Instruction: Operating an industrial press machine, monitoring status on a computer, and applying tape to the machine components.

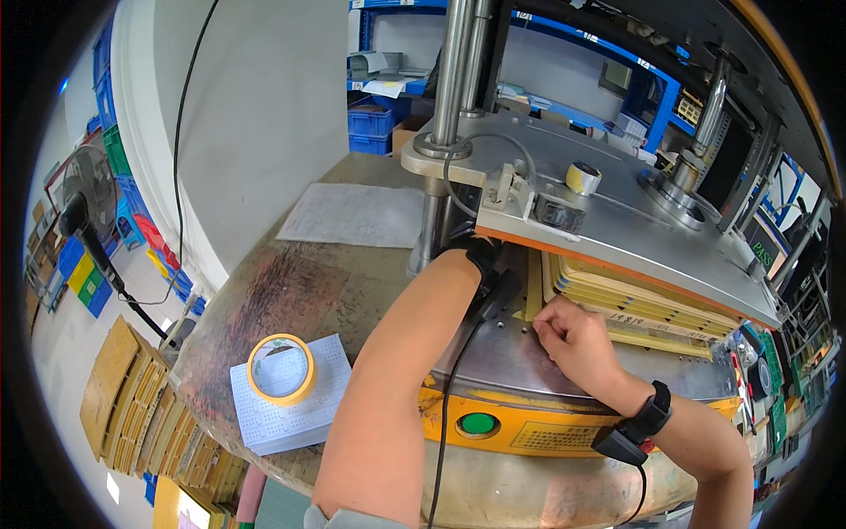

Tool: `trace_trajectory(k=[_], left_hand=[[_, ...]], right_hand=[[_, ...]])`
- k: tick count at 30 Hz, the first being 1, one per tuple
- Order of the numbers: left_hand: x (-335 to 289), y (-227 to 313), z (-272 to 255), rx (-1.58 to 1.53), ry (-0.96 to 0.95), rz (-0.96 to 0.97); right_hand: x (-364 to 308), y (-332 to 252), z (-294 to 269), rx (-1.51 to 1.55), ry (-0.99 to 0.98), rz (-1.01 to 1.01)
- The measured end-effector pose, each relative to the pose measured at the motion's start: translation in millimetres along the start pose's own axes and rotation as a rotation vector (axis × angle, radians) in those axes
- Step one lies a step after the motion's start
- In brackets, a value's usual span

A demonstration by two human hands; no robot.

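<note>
My left arm point(397, 353) reaches in under the upper steel plate point(617, 203) of a press. The hand beyond its black wristband point(480, 256) is hidden there, so its fingers do not show. Just in front of the lower plate point(493, 361), my right hand point(577, 344) is closed, thumb against curled fingers. Whatever it pinches, if anything, is too small to make out. Close to its fingertips runs a narrow yellowish strip point(534, 286). Beside the strip, a stack of yellow boards point(634, 309) with dark gaps sits between the plates.
A tape roll point(280, 401) lies on printed sheets point(330, 361) at left; another roll point(582, 178) is on the upper plate. A green button point(478, 425) sits in the yellow front panel. Steel columns point(454, 70) flank the press. Cables hang from both wrists.
</note>
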State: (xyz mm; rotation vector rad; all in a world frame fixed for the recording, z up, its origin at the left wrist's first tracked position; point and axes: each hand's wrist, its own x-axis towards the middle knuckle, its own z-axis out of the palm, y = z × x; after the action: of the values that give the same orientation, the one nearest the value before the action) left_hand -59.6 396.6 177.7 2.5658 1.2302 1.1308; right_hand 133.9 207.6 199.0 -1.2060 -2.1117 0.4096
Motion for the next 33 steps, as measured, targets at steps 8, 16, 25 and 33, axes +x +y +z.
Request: trace_trajectory(k=[8, 16, 25, 33], left_hand=[[8.2, 2.4, 5.5, 0.083, -0.021, 0.090], [12.0, 8.3, 6.9, 0.166, -0.039, 0.179], [-8.8, 13.4, 0.5, 0.275, -0.083, 0.243], [-12.2, 55.2, -18.4, 0.020, -0.313, 0.036]], right_hand=[[-1.1, -2.5, 1.2, -0.027, 0.014, -0.002], [-2.2, -3.2, 1.6, -0.065, 0.025, -0.013], [1.5, -0.9, 10.4, -0.073, 0.023, -0.020], [-2.3, -0.6, 7.8, -0.004, 0.049, 0.051]])
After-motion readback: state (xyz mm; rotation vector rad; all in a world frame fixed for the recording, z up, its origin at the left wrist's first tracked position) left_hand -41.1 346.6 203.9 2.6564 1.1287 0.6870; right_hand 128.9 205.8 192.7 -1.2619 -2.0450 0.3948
